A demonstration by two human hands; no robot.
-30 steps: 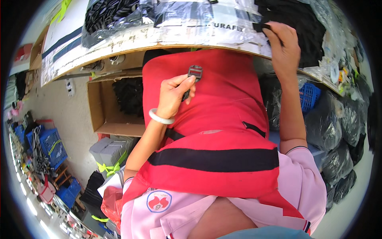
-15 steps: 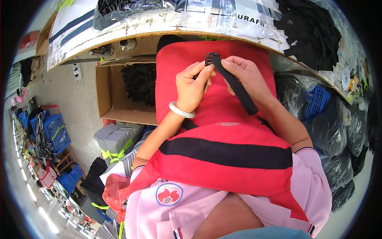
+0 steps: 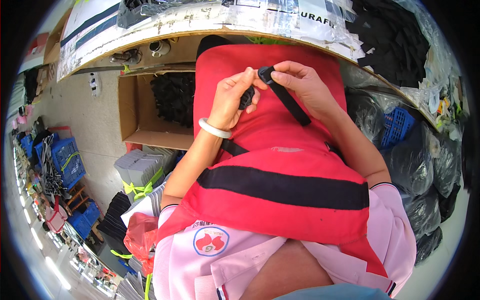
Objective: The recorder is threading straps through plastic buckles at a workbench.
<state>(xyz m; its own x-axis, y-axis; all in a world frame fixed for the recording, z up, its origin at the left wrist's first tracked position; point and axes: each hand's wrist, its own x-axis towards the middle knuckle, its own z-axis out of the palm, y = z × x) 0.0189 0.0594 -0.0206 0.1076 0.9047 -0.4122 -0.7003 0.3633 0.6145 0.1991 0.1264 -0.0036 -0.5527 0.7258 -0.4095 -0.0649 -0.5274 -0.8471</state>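
A black webbing strap [image 3: 287, 100] is held over a red fabric piece [image 3: 280, 150] that is draped across the lap and reaches up to the edge of the surface [image 3: 165, 30]. The strap's upper end is pinched between the thumb and fingers of the right hand [image 3: 305, 87]. A small black plastic buckle [image 3: 246, 97] is gripped in the closed fingers of the left hand [image 3: 232, 97], just beside that end. Judged from this, the strap end is brought to the buckle but is not yet seen threaded through; the threading seems to be what is left, though the joint is partly hidden by the fingers.

Counted: one strap in hand, one buckle, one red piece crossed by one broad black band [image 3: 285, 187], one white bangle [image 3: 215, 130] on the left wrist, and one open cardboard box [image 3: 135, 107] of black parts under the surface.
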